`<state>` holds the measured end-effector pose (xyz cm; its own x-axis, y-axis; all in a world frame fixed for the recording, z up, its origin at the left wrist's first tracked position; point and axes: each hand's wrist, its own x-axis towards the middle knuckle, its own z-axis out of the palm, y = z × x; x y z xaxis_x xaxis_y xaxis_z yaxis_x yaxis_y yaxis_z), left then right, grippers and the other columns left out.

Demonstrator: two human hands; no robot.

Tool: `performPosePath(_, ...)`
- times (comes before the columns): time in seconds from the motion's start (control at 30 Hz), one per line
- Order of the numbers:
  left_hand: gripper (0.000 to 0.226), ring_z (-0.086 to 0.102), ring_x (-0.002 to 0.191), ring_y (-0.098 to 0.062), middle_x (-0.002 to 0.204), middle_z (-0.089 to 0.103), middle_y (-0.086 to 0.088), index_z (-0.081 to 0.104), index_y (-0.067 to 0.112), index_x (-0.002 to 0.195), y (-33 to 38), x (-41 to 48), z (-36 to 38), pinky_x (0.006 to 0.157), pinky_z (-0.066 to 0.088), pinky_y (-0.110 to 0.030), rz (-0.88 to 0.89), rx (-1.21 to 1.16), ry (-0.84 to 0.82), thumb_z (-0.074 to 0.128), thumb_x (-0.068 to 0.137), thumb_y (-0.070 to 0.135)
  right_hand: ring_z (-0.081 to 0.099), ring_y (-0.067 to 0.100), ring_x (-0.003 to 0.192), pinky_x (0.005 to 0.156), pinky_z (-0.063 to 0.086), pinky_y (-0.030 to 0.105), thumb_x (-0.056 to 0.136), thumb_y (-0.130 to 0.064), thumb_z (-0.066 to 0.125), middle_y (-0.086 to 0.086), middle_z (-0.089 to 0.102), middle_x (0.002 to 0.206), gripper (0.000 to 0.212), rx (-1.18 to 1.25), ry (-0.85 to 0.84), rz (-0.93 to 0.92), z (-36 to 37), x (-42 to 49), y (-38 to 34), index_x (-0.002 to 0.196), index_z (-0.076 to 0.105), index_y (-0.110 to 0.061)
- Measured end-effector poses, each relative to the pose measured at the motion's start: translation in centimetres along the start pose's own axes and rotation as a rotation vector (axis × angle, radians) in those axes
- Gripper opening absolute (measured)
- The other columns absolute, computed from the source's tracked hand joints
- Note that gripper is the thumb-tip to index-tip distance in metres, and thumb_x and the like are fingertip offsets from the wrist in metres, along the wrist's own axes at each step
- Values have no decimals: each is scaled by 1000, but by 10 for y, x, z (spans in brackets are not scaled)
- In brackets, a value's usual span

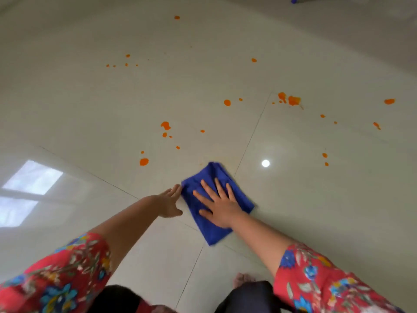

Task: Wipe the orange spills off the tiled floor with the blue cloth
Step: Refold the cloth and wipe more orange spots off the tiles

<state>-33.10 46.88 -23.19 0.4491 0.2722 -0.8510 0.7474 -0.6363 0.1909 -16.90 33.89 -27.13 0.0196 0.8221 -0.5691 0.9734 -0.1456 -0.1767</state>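
The blue cloth (216, 202) lies folded flat on the pale tiled floor (90, 114), just below the middle of the view, across the point where 2 grout lines meet. The right hand (217, 205) rests palm-down on top of it with all fingers spread wide and straight, pressing rather than gripping, so it has hold of nothing. The left hand (169, 203) sits at the cloth's 9 o'clock, open and flat with the fingers together, its fingertips touching the cloth's left corner; nothing is held in it either. Both forearms are bare, and red floral sleeves (67, 269) cover the upper arms near the bottom edge. Orange spills (293, 100) are scattered over the floor away from the cloth: 1 round blob (144, 161) lies near at the cloth's 10 o'clock, a small cluster (165, 125) sits at 11 o'clock, the largest splashes lie well apart at 1 o'clock, and more dots trail toward 2 o'clock and 3 o'clock by the right edge. Tiny specks (126, 62) lie far off at 11 o'clock. A bright round glare (265, 163) shines on the tile at the cloth's 2 o'clock, and a window reflection (31, 179) gleams at 9 o'clock. A bare foot (242, 280) shows between dark trouser legs at 6 o'clock.
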Motion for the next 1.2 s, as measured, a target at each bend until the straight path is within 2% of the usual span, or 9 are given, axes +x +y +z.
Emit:
performPosePath(0.1,82,-1,148,-16,161,-6,5,-4,23,152,-14,1,6,119,14,-39,34,169,227,49,93,45,-21,27,147,114,-16,53,96,-63,19,-14,-31,153,63,61,74,129,-23,49,39,148,-12,-46)
performPosePath(0.23,103,-4,148,-16,161,0,2,0,22,152,-43,6,1,120,10,-37,-79,-258,649,69,80,44,13,34,148,116,4,57,93,-60,20,-3,10,162,64,102,433,376,4,38,52,153,14,-36)
performPosePath(0.3,121,-12,147,-17,160,-13,-1,-11,19,151,-59,12,-1,120,6,-39,-161,-404,620,76,72,46,30,36,142,114,14,58,94,-50,28,1,25,159,61,102,485,262,27,24,11,151,26,-29)
performPosePath(0.43,137,-20,145,-16,157,-25,2,-22,17,148,-60,22,17,119,-2,-35,-330,-568,636,78,62,58,27,32,144,116,18,54,96,-52,32,-4,23,160,58,-8,495,-89,4,76,-17,151,25,-34)
performPosePath(0.63,145,-29,141,-16,153,-33,2,-25,14,146,-62,23,30,115,-12,-33,-410,-653,627,64,52,80,29,31,144,115,19,55,97,-52,25,-1,24,159,58,76,656,426,-5,80,45,152,25,-32)
performPosePath(0.83,146,-39,133,-12,144,-44,3,-33,14,142,-67,22,28,116,-12,-36,-386,-619,559,63,54,81,29,30,144,115,21,54,96,-46,36,-3,23,160,58,-17,556,-151,5,90,-45,151,25,-32)
performPosePath(0.9,147,-40,131,-11,139,-47,7,-33,15,142,-69,20,27,115,-12,-35,-349,-652,551,67,55,77,32,30,142,115,22,53,95,-49,33,-4,26,159,57,-73,537,-133,-29,133,-24,150,29,-33)
performPosePath(1.07,149,-38,135,-12,145,-42,6,-30,17,144,-68,15,29,113,-16,-33,-312,-738,612,76,53,70,29,32,143,115,19,55,96,-51,25,-2,26,159,58,-3,661,282,-19,109,31,151,25,-33)
performPosePath(1.2,157,-38,134,-13,147,-40,1,-29,14,144,-65,16,27,111,-20,-31,-385,-824,657,85,46,60,31,35,142,113,20,58,94,-44,36,-4,26,159,57,-78,582,-108,14,81,-42,150,27,-36)
